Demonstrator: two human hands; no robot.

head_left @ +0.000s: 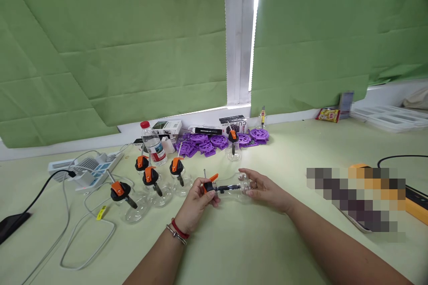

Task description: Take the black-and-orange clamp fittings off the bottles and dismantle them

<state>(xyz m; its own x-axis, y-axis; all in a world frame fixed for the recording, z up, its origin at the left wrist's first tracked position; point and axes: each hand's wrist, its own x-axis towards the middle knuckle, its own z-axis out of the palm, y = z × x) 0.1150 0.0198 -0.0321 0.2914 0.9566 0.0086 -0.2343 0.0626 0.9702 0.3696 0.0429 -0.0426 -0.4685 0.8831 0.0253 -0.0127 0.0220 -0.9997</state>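
Observation:
My left hand is closed around the black cap with an orange lever of a small clear bottle that lies sideways just above the table. My right hand grips the clear body of the same bottle from the right. Several more clear bottles with black and orange caps stand or lie to the left of my hands. Another one stands upright farther back.
A pile of purple plastic wheels, a water bottle with a red cap and small boxes sit at the back by the green curtain. A power strip and loose cables lie at left. A yellow object lies at right.

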